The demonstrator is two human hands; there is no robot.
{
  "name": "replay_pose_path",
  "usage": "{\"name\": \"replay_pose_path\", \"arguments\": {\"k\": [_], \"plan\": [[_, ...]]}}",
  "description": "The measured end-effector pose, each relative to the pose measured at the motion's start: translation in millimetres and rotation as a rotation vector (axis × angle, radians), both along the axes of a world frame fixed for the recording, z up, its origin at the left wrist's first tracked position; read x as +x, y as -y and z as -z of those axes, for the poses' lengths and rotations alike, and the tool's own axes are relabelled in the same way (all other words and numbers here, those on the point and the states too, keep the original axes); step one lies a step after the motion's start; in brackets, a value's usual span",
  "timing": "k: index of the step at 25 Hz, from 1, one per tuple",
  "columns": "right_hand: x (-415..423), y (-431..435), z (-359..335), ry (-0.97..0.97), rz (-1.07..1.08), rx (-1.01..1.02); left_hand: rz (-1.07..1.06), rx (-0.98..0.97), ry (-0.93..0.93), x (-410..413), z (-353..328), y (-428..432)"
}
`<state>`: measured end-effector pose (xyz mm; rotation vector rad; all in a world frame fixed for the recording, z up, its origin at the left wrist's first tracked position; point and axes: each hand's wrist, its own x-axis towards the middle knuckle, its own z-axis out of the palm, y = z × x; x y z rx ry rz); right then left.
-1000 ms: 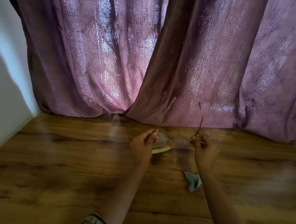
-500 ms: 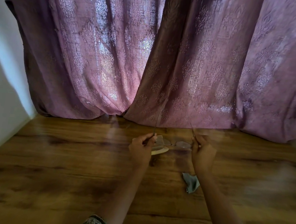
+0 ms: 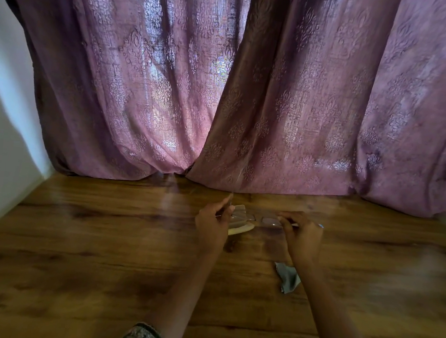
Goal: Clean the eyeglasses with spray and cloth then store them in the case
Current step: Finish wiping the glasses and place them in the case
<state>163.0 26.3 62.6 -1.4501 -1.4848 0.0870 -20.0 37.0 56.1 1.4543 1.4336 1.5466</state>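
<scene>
The person's left hand (image 3: 212,223) and right hand (image 3: 301,235) pinch the eyeglasses (image 3: 255,218) closed-fingered at either end, just above the open case (image 3: 239,225), likely folding them for storage, the cloth (image 3: 287,278) discarded nearer the person.

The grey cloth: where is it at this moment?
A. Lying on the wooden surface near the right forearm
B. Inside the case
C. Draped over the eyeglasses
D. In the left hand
A: the grey cloth lies crumpled on the wooden surface beside the right forearm, while both hands are at the eyeglasses.
</scene>
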Motion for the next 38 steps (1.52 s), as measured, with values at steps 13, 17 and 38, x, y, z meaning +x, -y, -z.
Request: {"name": "replay_pose_path", "arguments": {"k": [13,17,38], "plan": [[-3.7,-1.5,-6.6,-0.126,0.009,-0.099,0.097,0.114,-0.334,-10.0,0.4,-14.5],[-2.7,-0.9,-9.2,-0.139,0.014,-0.112,0.127,0.108,-0.316,-11.5,0.4,-15.6],[25.8,-14.4,-43.3,-0.864,-0.32,-0.391,0.298,-0.251,0.338,-13.7,-27.8,-19.3]]}}
